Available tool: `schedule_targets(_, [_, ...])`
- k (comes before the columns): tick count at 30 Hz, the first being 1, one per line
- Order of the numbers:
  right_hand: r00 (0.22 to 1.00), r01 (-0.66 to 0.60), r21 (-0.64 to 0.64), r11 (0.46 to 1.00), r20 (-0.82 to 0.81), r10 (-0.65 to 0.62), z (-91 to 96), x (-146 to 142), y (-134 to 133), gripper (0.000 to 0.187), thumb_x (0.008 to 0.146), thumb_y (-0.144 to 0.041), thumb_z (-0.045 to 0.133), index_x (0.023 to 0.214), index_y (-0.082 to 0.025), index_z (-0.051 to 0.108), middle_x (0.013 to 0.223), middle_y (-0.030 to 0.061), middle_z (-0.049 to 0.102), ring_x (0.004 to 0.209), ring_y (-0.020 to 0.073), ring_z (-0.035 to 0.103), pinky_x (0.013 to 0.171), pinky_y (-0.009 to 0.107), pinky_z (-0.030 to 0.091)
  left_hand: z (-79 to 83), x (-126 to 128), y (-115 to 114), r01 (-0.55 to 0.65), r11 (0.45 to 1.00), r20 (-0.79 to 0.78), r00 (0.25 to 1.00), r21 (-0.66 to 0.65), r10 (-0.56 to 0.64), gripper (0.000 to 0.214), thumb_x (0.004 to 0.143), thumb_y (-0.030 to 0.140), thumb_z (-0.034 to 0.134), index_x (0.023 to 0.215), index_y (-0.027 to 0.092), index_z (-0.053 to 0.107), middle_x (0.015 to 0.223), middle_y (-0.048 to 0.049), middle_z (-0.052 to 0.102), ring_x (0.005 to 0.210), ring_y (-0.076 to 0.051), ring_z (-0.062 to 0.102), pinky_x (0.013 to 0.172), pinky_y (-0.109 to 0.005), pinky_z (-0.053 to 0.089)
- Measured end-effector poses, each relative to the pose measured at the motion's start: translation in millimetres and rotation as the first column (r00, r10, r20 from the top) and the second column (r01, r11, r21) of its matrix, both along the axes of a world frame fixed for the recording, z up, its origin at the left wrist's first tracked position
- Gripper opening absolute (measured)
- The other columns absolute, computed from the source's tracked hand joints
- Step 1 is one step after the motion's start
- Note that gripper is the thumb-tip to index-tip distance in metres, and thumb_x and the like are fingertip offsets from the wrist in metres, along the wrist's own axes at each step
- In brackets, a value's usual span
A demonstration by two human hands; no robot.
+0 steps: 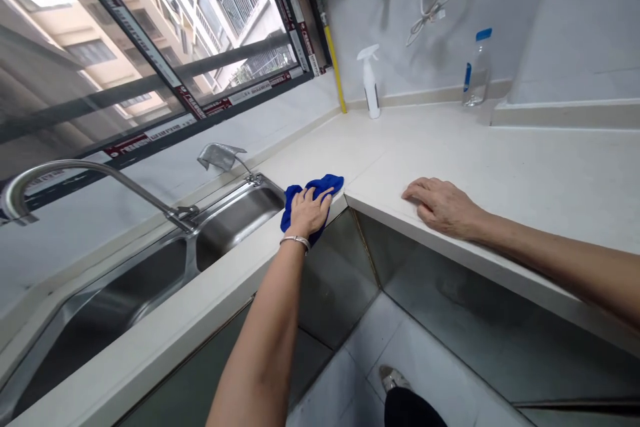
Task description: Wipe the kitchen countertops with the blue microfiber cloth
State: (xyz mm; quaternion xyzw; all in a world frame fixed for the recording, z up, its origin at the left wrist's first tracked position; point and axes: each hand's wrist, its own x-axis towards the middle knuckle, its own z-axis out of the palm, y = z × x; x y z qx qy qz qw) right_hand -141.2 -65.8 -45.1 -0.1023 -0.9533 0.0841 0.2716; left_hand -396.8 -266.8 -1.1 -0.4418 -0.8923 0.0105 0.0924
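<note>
Blue cloth (325,183) lies bunched at the inner corner of the pale countertop (425,143), just beside the sink (191,257), partly draped over the front edge. The left hand (309,211) lies on top of it, fingers spread apart. The right hand (443,207) rests on the countertop near its edge, fingers loosely bent, thumb slightly apart from them.

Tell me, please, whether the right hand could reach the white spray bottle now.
Probably yes, perhaps with a lean: the right hand rests on the countertop, and no object stands between it and the white spray bottle.
</note>
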Motion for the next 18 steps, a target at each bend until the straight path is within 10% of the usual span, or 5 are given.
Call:
schedule_targets(8, [1.0,0.0,0.025,1.0,0.009,0.0,-3.9,-0.2,6.0,0.036,0.087,-0.02,0.042,0.113,-0.023,0.068,0.123,0.0097,0.067,0.109,0.0293,0.063,0.095,0.05,0.052,5.9,-27.6,-102.4,-0.192,0.981,0.036,0.981,-0.029,0.193,0.057,0.106,0.049,0.018,0.151,0.03,0.047,0.158,-0.012,0.041,0.15,-0.031,0.03,0.126,-0.051,0.02])
schedule_targets(18, [0.998,-0.036,-0.04,0.999,0.046,0.038,-4.1,4.9,11.3,0.037,0.088,-0.025,0.042,0.114,-0.021,0.068,0.127,0.0139,0.066,0.113,0.0309,0.063,0.1,0.05,0.051,2.0,-36.4,-288.8,-0.458,0.888,0.002,0.889,-0.034,0.458,0.057,0.105,0.048,0.019,0.155,0.032,0.039,0.154,-0.0133,0.046,0.146,-0.031,0.034,0.122,-0.053,0.023])
